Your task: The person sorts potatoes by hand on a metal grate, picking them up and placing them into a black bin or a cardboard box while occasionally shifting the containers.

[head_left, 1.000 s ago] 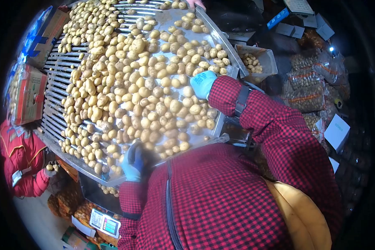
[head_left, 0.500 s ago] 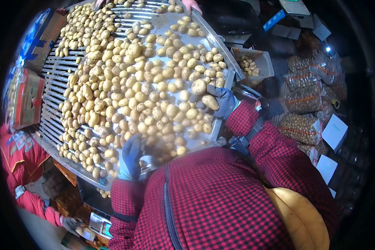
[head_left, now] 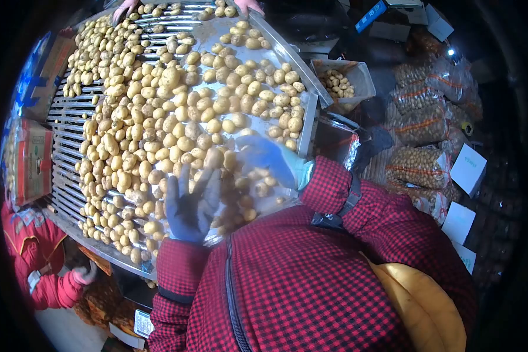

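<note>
Many potatoes [head_left: 135, 123] lie spread over a metal sorting table [head_left: 312, 126], part slats and part smooth sheet. My left hand [head_left: 190, 206], in a grey-blue glove, is over the near edge of the potatoes with its fingers spread apart. A potato [head_left: 214, 157] shows just beyond its fingertips. My right hand [head_left: 268, 161], gloved in blue, is low over the potatoes on the right side and smeared by motion. I cannot tell whether it holds a potato. Several potatoes near both hands are blurred.
A plastic bin [head_left: 366, 85] with potatoes stands beyond the table's right edge. Filled mesh sacks [head_left: 419, 165] and white boxes [head_left: 468, 165] are farther right. Cardboard boxes [head_left: 32, 161] line the left side. Another person [head_left: 35, 246] is at lower left; another person's hands [head_left: 123, 10] reach in at the top.
My right hand has swung inward from the table's right side, where a potato was at its fingers. My left hand has turned and spread its fingers. The view has shifted slightly.
</note>
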Action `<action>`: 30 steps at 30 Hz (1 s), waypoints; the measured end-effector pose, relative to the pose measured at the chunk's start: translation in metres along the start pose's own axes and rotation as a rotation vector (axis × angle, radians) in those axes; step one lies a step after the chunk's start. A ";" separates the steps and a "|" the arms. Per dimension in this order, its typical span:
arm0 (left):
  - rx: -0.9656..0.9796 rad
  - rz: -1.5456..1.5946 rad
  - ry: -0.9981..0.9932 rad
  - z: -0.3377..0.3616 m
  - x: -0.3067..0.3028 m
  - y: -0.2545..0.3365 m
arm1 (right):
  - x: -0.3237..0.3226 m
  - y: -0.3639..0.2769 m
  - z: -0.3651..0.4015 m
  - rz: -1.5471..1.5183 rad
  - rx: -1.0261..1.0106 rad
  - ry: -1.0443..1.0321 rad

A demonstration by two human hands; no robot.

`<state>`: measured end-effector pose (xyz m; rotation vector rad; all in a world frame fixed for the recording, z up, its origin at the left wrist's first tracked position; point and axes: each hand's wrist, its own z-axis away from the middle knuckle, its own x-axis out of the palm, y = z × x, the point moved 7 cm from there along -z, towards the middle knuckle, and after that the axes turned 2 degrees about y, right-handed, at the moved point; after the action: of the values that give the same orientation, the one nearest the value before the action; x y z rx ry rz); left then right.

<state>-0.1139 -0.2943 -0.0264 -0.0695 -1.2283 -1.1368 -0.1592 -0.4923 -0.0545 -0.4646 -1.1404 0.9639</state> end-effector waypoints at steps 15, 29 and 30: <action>-0.150 -0.096 0.140 -0.003 -0.046 -0.033 | -0.092 -0.068 0.061 2.027 -0.508 0.326; 0.055 0.294 0.163 0.024 -0.030 0.033 | -0.117 -0.038 0.049 2.119 -0.384 0.200; 0.045 0.284 0.177 0.029 -0.033 0.030 | -0.119 -0.041 0.049 2.131 -0.374 0.185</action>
<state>-0.1093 -0.2410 -0.0244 -0.1033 -1.0487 -0.8492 -0.1985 -0.6204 -0.0706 -2.2065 -0.2274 2.3344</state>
